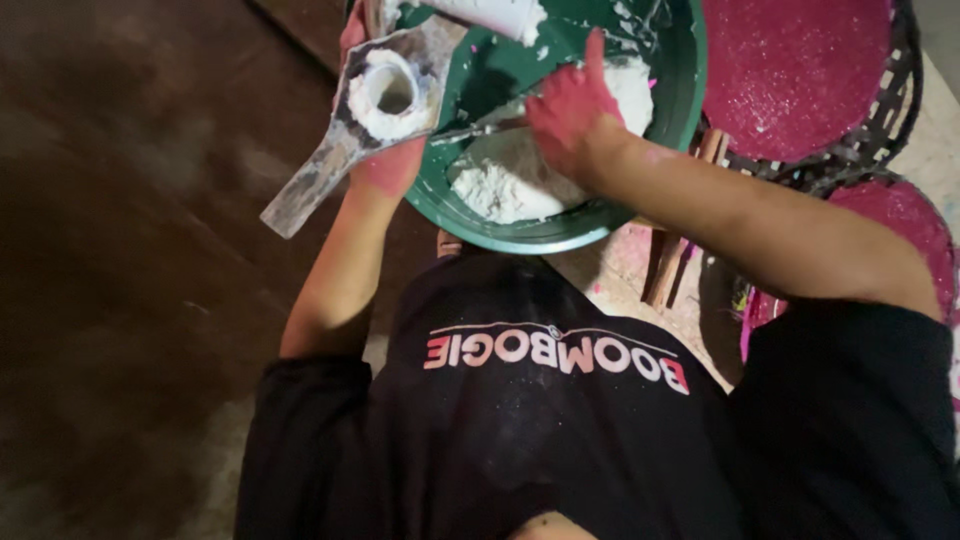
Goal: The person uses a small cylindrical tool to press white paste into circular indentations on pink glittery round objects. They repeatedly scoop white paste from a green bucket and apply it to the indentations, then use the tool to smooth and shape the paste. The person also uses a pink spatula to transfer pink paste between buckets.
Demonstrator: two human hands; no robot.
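**Dark floor, green basin of white paste**

Dim brown floor [120,250] fills the nine o'clock side, with a person in a black shirt [540,420] bent over the work. At twelve o'clock sits a green basin [680,90] holding heaps of white paste [505,185], smeared up its inner wall. The left hand [385,165], stained pink, grips a grey mould [385,85] from beneath, its fingers curled shut around it; the mould is held level over the basin's ten o'clock rim, likely so spills drop back in. Its round opening is ringed with paste, hollow in the middle. The right hand [570,110], also pink, reaches into the basin, fingers pressed together on a thin metal blade [480,125] lying across the paste. At two and three o'clock, woven trays [890,110] carry pink glittery discs [790,70].
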